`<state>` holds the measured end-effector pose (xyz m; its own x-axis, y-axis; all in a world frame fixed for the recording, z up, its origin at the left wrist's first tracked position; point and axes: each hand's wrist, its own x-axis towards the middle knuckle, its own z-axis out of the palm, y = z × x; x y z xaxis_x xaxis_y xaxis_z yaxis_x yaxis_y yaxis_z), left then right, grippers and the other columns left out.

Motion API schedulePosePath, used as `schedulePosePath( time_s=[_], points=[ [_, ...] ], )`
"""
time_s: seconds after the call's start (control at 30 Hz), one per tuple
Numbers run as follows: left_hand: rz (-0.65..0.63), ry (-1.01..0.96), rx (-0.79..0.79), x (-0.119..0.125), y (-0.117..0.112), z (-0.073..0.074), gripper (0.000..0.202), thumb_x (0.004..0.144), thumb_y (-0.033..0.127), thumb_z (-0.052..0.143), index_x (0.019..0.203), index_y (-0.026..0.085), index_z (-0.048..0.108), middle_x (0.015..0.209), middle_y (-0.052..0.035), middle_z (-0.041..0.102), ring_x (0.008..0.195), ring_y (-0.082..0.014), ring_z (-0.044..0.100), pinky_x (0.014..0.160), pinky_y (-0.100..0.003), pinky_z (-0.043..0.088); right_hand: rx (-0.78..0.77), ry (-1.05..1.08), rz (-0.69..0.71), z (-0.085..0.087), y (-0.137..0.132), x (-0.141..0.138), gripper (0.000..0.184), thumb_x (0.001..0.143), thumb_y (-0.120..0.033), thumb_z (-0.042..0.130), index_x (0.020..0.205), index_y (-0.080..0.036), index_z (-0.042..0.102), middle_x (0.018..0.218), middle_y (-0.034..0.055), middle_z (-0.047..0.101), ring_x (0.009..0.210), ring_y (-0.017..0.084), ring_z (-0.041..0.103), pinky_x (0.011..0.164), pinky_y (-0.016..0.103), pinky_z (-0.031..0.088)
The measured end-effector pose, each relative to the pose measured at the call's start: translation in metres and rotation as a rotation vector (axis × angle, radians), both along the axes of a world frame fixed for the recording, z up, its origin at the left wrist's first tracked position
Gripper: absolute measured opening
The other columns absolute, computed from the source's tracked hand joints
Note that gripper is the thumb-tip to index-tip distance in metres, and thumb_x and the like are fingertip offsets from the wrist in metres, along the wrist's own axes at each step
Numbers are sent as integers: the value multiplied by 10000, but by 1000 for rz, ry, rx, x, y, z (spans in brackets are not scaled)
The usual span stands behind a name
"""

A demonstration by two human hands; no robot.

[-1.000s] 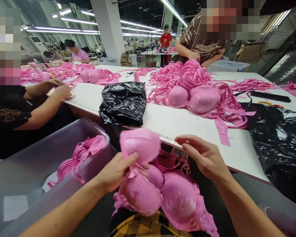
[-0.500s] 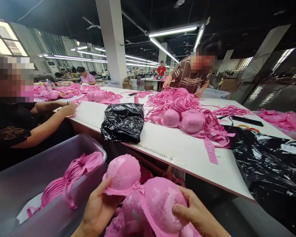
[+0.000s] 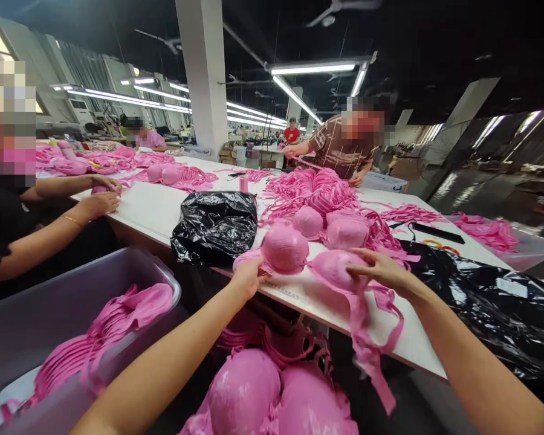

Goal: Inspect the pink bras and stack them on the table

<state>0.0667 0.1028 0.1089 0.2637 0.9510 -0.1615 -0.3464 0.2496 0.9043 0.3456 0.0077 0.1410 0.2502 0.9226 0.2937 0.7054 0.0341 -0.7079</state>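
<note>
A pink bra point(image 3: 284, 249) hangs between my two hands at the near edge of the white table, its cups facing up. My left hand point(image 3: 247, 279) is closed on its left side band. At the other end, my right hand point(image 3: 383, 270) grips the right cup, its fingers slightly blurred. Pink straps and a band dangle from that side over the table edge. Just behind lies a large pile of pink bras point(image 3: 315, 190), with two cups at its front. Below my hands, close to my body, are more stacked pink bras point(image 3: 245, 393).
A black plastic bag point(image 3: 215, 226) sits left on the table point(image 3: 145, 211); black plastic sheeting point(image 3: 476, 296) drapes the right end. At lower left stands a grey bin point(image 3: 163, 272) with nested bras. One co-worker point(image 3: 340, 142) bends over the pile opposite; another point(image 3: 86, 205) works at left.
Both my hands have moved forward and up from near my body to the table edge, carrying the bra. The stacked bras below are now uncovered. The opposite co-worker's raised hand has shifted left.
</note>
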Motion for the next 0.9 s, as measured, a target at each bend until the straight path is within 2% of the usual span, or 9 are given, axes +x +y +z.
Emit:
schedulePosePath(
  time_s=[0.1,0.17,0.27,0.37,0.5,0.57,0.63,0.77,0.9],
  points=[
    [-68,119,-52,-8,-6,-22,56,729,165,664,744,116,640,673,-41,638,630,-147,626,651,-311,536,68,-179,-203,-24,-12,-13,499,633,-459,687,1009,-133,655,1076,171,647,1063,375,560,938,545,403],
    [-139,240,-4,-30,-27,-34,91,703,136,669,793,125,676,771,-55,665,710,-163,634,717,-322,533,144,-215,-157,-46,-41,-37,382,744,-425,608,1042,-187,641,1013,107,679,928,291,636,863,455,490],
    [-457,675,372,-77,-71,-58,169,705,161,654,864,165,710,895,-70,688,872,-222,631,873,-390,495,-46,-178,282,-87,-97,-85,250,819,-303,565,1046,-235,642,944,54,714,816,198,679,712,279,564],
    [-750,976,638,-122,-114,-100,667,629,128,704,1260,254,527,1355,-124,483,1216,-331,463,1026,-496,365,-154,-347,551,-137,-140,-121,505,721,-200,619,1222,-240,573,1202,98,627,1066,285,605,883,394,517],
    [-662,1139,868,-153,-149,-160,965,653,187,718,1444,255,168,1531,-187,20,1370,-410,127,1038,-594,275,-159,-463,545,-186,-166,-132,772,661,-242,663,1383,-249,391,1427,137,383,1246,378,429,953,519,430],
    [-550,1140,949,-158,-157,-179,919,714,210,660,1452,189,113,1521,-218,-49,1373,-400,126,1025,-558,329,-89,-508,526,-196,-168,-131,786,674,-301,670,1396,-254,365,1456,142,328,1259,387,406,947,521,426],
    [-428,1120,1118,-161,-160,-189,789,759,145,563,1440,173,166,1523,-211,40,1374,-375,162,1002,-523,384,20,-553,564,-201,-168,-133,753,702,-368,661,1390,-265,373,1440,137,361,1240,383,432,920,515,445],
    [-334,1079,1497,-166,-152,-170,561,793,30,438,1331,189,417,1325,-152,508,1303,-307,368,935,-434,481,130,-570,615,-200,-167,-145,615,742,-311,622,1333,-277,456,1375,117,467,1199,361,486,907,506,456],
    [-300,1047,1451,-142,-112,-91,375,834,53,422,1163,154,570,1021,-118,696,905,-209,653,775,-322,533,169,-414,498,-170,-155,-135,514,756,-129,524,1257,-243,542,1214,75,625,1158,297,545,931,415,474]
  ],
)
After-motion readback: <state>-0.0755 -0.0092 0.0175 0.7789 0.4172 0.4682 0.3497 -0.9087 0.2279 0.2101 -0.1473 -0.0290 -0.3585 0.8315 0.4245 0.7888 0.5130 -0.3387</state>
